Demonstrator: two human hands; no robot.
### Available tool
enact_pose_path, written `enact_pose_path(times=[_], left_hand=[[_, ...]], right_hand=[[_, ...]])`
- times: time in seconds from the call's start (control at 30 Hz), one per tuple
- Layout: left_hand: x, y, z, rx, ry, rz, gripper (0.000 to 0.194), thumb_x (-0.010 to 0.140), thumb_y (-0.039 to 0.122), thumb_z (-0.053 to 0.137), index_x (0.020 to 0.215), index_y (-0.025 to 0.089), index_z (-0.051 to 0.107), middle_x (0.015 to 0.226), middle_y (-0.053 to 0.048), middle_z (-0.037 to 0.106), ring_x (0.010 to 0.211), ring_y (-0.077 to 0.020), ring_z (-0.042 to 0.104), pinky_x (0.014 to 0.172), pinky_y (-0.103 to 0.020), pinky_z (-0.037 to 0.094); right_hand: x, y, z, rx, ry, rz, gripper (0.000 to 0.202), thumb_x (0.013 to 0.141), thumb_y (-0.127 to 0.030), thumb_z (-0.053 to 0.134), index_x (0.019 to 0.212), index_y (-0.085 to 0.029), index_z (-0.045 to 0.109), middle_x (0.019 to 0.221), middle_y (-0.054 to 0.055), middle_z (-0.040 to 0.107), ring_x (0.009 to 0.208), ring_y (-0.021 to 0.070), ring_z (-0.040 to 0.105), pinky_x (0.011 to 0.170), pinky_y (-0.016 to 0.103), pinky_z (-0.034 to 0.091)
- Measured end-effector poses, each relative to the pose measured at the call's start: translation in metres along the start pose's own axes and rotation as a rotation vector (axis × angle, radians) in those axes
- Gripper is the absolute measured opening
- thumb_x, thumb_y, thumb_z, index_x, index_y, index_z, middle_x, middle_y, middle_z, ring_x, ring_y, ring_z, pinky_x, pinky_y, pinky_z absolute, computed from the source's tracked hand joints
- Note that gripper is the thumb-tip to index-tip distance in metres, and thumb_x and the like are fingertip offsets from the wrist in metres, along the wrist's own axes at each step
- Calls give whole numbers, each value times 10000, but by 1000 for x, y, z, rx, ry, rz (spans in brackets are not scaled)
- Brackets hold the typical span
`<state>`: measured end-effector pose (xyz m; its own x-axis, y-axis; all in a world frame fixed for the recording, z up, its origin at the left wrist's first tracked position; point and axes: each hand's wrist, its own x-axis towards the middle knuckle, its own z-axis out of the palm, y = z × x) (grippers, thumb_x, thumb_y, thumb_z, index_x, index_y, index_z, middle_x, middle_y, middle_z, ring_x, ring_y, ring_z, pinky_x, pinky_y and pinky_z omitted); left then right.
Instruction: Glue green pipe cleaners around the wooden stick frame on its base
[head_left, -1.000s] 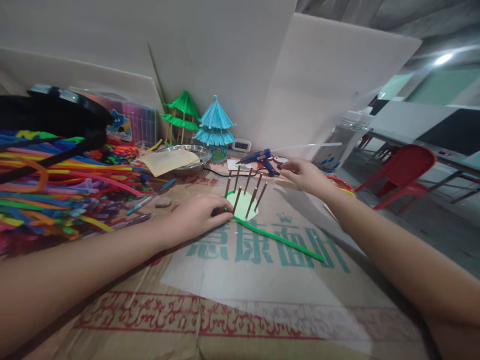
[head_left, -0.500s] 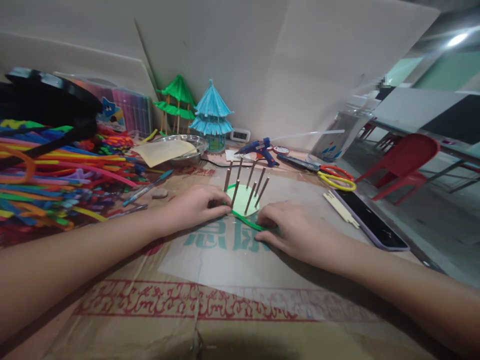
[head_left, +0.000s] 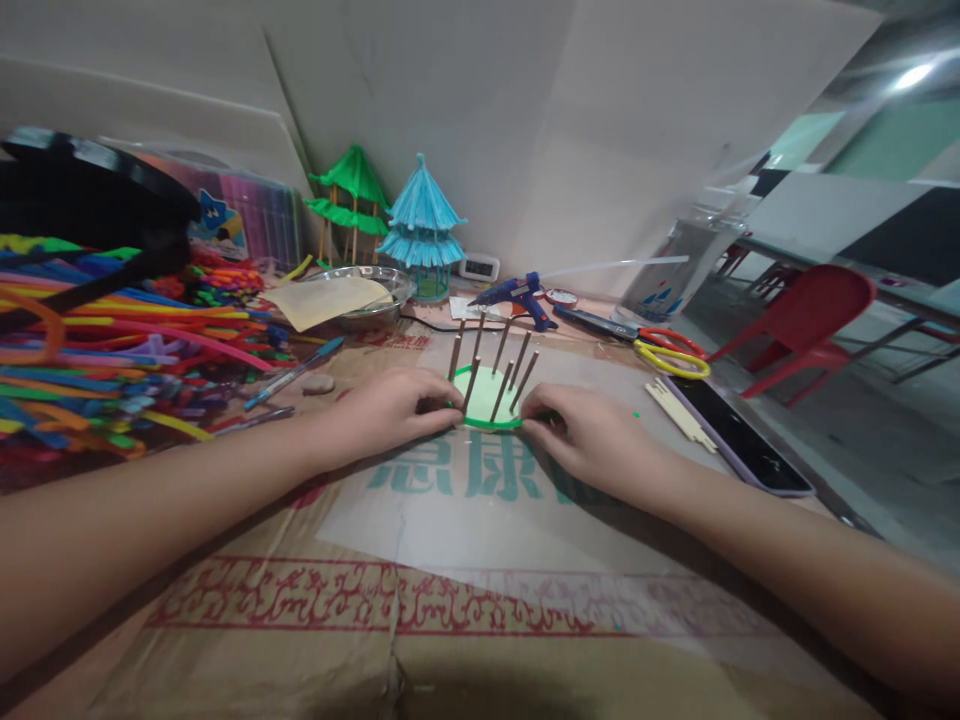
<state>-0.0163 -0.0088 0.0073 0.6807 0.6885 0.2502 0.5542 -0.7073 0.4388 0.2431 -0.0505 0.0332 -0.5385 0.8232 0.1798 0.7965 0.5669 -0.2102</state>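
- Grey-white panels [head_left: 465, 90] stand behind the tabletop [head_left: 71, 680], and off to the right a floor runs past a red chair [head_left: 814, 315] beneath one bright light [head_left: 913, 77].
- Midway between the person's two hands, a pale green disc [head_left: 487, 395] lies flat, with a green strip [head_left: 491, 424] curving along its near rim.
- At the disc's left edge, the left hand [head_left: 397, 405] has its fingers pinched together on the strip.
- At the near right edge, the right hand [head_left: 589, 430] has thumb and fingers closed on the strip's other stretch.
- Printed cardboard [head_left: 300, 685] covers the work area, partly under a translucent sheet [head_left: 420, 550].
- Counted: at least seven brown sticks [head_left: 502, 390] rising from the disc; two model pavilions, one green [head_left: 355, 185], one blue [head_left: 422, 225]; one glue gun [head_left: 521, 293]; one pair of scissors [head_left: 670, 352]; one phone [head_left: 742, 435].
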Motion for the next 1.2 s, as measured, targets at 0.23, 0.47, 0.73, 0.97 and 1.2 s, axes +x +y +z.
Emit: enact_pose_path(times=[0.23, 0.47, 0.73, 0.97, 1.2], left_hand=[[1, 0, 0, -6, -4, -12, 249, 934, 369, 545, 954, 198, 724, 914, -37, 743, 807, -180, 647, 714, -275, 435], [1, -1, 1, -13, -9, -16, 251, 937, 370, 544, 963, 197, 724, 911, -37, 739, 806, -179, 645, 714, -273, 430], [0, -2, 2, 9, 32, -13, 254, 940, 372, 548, 982, 190, 719, 949, -37, 742, 849, -187, 656, 759, -292, 453], [-1, -5, 3, 19, 130, -30, 290, 960, 372, 505, 1042, 173, 699, 1052, -66, 731, 964, -215, 659, 856, -322, 480], [-2, -2, 1, -29, 197, -112, 286, 975, 330, 442, 1127, 188, 639, 1094, -54, 711, 1007, -213, 644, 881, -325, 462]], right_hand=[[8, 10, 7, 141, -34, 98, 103, 906, -284, 613, 850, -211, 660, 869, 40, 738, 779, 194, 654, 704, 295, 455], [12, 16, 10, 208, -11, 175, 195, 890, -301, 625, 1068, -222, 635, 924, 43, 749, 833, 214, 677, 759, 323, 476], [16, 16, 8, 295, -28, 120, 99, 882, -258, 618, 932, -204, 684, 897, 34, 731, 811, 180, 658, 752, 293, 477], [12, 8, 12, 331, -79, 117, 110, 886, -254, 612, 938, -196, 689, 868, 25, 733, 766, 164, 650, 697, 276, 468], [12, 8, 15, 359, -61, 135, 89, 885, -247, 607, 924, -202, 673, 864, 22, 731, 773, 167, 653, 701, 288, 469]])
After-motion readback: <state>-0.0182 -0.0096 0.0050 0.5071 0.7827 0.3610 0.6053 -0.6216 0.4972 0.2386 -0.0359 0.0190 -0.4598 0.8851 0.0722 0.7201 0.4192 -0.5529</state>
